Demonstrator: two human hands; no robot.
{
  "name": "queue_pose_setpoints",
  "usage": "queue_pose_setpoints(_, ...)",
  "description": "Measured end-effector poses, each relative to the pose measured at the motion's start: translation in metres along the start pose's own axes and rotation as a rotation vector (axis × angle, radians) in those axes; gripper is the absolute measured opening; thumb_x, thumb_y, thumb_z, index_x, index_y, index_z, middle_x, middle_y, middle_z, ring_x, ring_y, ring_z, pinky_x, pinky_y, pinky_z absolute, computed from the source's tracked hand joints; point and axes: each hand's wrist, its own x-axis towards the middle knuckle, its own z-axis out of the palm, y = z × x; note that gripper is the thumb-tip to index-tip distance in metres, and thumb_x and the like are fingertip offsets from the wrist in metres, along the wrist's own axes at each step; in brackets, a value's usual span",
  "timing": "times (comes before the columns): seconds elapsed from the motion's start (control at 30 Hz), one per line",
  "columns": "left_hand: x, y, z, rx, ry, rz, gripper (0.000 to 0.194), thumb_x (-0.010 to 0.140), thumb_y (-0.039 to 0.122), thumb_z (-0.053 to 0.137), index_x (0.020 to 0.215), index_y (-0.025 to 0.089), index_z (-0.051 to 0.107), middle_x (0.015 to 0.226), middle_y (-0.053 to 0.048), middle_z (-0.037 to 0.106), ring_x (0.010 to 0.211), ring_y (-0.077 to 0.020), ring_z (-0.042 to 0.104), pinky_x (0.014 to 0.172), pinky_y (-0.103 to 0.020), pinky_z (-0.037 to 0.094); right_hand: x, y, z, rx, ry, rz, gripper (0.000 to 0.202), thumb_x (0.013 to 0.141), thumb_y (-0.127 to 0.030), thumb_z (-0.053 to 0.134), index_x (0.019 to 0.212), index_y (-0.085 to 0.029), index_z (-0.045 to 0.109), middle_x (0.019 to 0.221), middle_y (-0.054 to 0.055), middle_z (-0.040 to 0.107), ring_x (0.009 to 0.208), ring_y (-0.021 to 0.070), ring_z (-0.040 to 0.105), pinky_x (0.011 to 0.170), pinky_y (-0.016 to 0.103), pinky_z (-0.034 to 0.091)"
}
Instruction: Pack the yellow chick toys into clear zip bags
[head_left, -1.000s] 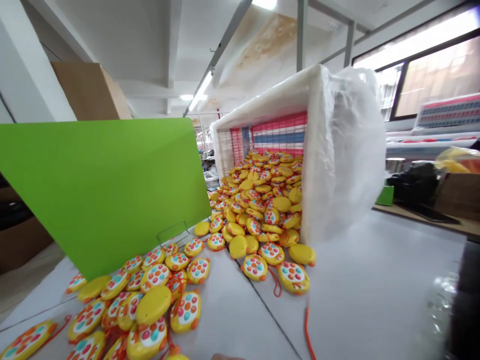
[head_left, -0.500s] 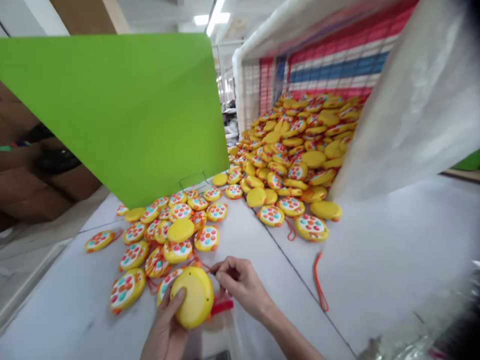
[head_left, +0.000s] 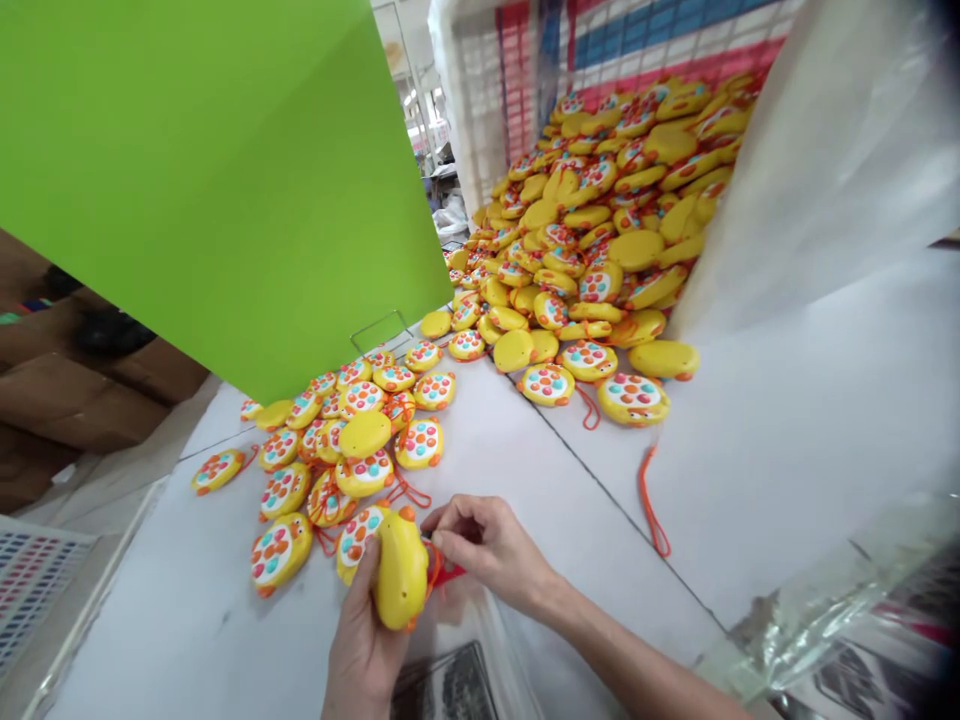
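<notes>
A yellow turtle-shaped toy [head_left: 401, 572] is held on edge in my left hand [head_left: 365, 635], thumb on its plain back. Just right of it, my right hand [head_left: 491, 550] has its thumb and fingers pinched at the toy's side; a small dark item shows at the fingertips, too small to name. A red-orange cord [head_left: 433, 565] hangs between the hands, over a red strip. Behind the held toy lies a pile of similar toys [head_left: 364, 470] with coloured dots on white shells, some with red cords.
A green board [head_left: 247, 200] stands at the back left. A lined crate [head_left: 472, 100] spills many yellow toys [head_left: 600, 230] onto the table [head_left: 570, 540]. A loose red cord [head_left: 651, 500] lies right. Clear plastic bags [head_left: 817, 620] are at lower right, a white basket [head_left: 37, 580] at far left.
The view has tilted down and shifted. The toy in my left hand has turned from nearly face-on to more edge-on. My right hand remains pinched beside it.
</notes>
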Motion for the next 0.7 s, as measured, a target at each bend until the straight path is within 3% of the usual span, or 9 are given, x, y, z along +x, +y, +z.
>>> queue_pose_setpoints(0.17, -0.003, -0.001, 0.0, 0.047, -0.008, -0.034, 0.03, 0.09, 0.011, 0.041, 0.082, 0.012, 0.07, 0.074, -0.009, 0.075, 0.061, -0.0163, 0.071, 0.042, -0.015, 0.051, -0.002, 0.001, 0.001, 0.035, -0.001, -0.033, 0.012, 0.074, -0.019, 0.057, 0.063, -0.015, 0.054, 0.081, 0.005, 0.066, 0.066, 0.0118, 0.059, 0.056, 0.02, 0.043)
queue_pose_setpoints(0.33, -0.004, -0.002, 0.001, 0.078, 0.057, -0.011, 0.03, 0.092, 0.011, 0.038, 0.094, 0.014, 0.068, 0.072, -0.006, 0.075, 0.059, -0.0151, 0.07, 0.06, -0.024, 0.059, -0.003, 0.003, 0.003, 0.031, -0.025, -0.033, 0.01, 0.071, -0.018, 0.058, 0.061, -0.015, 0.055, 0.084, 0.005, 0.067, 0.063, 0.0115, 0.058, 0.053, 0.02, 0.042)
queue_pose_setpoints(0.5, -0.004, -0.001, 0.0, 0.073, 0.078, -0.031, 0.028, 0.091, 0.01, 0.039, 0.088, 0.014, 0.066, 0.068, -0.004, 0.075, 0.056, -0.0139, 0.07, 0.058, -0.022, 0.058, -0.003, 0.001, 0.004, -0.023, -0.035, -0.075, 0.011, 0.069, -0.01, 0.056, 0.059, -0.015, 0.054, 0.089, 0.006, 0.065, 0.073, 0.0132, 0.059, 0.054, 0.019, 0.04)
queue_pose_setpoints(0.7, 0.005, 0.001, -0.024, 0.032, -0.108, -0.198, 0.019, 0.087, 0.014, 0.048, 0.094, 0.013, 0.065, 0.075, -0.008, 0.075, 0.064, -0.018, 0.071, 0.053, -0.023, 0.057, -0.006, 0.0, 0.003, -0.123, -0.03, -0.178, 0.014, 0.07, -0.006, 0.053, 0.061, -0.017, 0.051, 0.086, 0.003, 0.064, 0.072, 0.0123, 0.059, 0.057, 0.02, 0.042)
